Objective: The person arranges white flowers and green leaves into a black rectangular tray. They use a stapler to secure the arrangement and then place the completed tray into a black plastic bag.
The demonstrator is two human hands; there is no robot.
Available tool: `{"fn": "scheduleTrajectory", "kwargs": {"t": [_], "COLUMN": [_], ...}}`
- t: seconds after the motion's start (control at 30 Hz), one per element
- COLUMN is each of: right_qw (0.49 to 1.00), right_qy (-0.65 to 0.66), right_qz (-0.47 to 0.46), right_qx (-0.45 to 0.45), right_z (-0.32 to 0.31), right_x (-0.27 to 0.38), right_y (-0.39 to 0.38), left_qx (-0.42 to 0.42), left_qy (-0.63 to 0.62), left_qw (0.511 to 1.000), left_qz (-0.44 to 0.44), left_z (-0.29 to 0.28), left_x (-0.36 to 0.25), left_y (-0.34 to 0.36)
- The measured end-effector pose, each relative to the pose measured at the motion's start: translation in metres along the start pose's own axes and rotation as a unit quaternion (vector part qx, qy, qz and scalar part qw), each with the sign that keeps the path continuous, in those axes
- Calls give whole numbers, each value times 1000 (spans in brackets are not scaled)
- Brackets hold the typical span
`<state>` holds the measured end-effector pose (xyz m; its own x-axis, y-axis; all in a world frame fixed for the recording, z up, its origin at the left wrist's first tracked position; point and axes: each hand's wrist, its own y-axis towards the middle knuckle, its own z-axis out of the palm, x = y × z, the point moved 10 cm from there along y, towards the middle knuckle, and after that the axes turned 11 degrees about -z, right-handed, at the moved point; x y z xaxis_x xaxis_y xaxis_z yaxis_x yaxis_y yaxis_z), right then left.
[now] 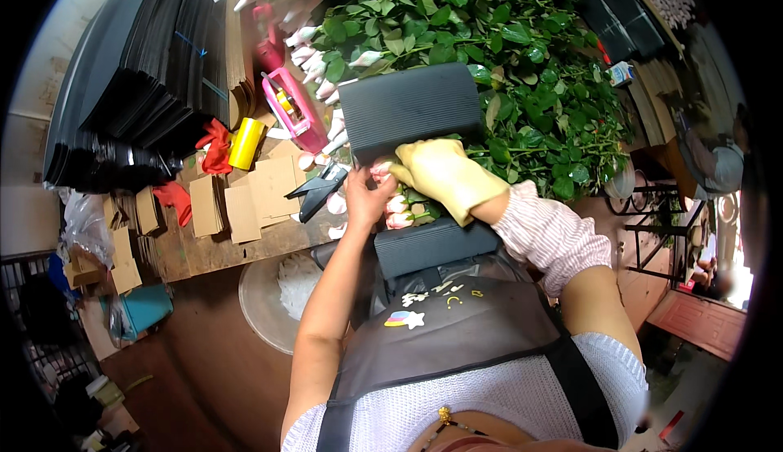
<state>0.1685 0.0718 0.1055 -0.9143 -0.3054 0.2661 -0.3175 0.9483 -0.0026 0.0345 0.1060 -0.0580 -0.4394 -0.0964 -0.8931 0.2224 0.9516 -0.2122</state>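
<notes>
In front of me lies a sheet of black corrugated cardboard, with its far flap (412, 110) raised beyond my hands and its near flap (436, 248) towards my apron. Between the flaps rest several pink roses (398, 213) with green leaves. My left hand (369, 195), bare, has its fingers closed round a pink rose head (381, 168) at the left of the bunch. Against those fingertips press the curled fingers of my right hand (444, 173), in a pale yellow glove; what they hold is hidden. A black two-armed tool (318, 191) lies just left of my left hand.
Leafy rose stems (514, 69) cover the table's far side, white-wrapped heads (314, 65) leftward. A pink tape dispenser (300, 114), yellow roll (246, 144), red cloth (173, 201) and brown card pieces (273, 187) lie left, before stacked black sheets (130, 61). A pale bin (257, 305) stands below the edge.
</notes>
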Motion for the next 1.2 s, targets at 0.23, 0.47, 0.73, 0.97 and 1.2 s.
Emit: {"fn": "scheduleTrajectory", "kwargs": {"t": [0.23, 0.47, 0.73, 0.97, 1.2], "right_qw": [997, 976, 997, 982, 671], "right_qy": [-60, -35, 64, 51, 659], "right_qz": [12, 50, -16, 184, -181], "right_qx": [55, 210, 47, 0, -287], "right_z": [39, 82, -45, -76, -134], "right_x": [-6, -12, 5, -141, -130], "right_y": [14, 34, -13, -49, -103], "left_qx": [-13, -1, 17, -2, 30], "left_qy": [-31, 3, -25, 14, -11], "left_qw": [998, 999, 999, 1000, 998], "left_qz": [48, 34, 15, 24, 49], "left_z": [0, 3, 1, -7, -7], "left_x": [-5, 5, -7, -25, -26], "left_y": [-2, 0, -7, -13, -20]}}
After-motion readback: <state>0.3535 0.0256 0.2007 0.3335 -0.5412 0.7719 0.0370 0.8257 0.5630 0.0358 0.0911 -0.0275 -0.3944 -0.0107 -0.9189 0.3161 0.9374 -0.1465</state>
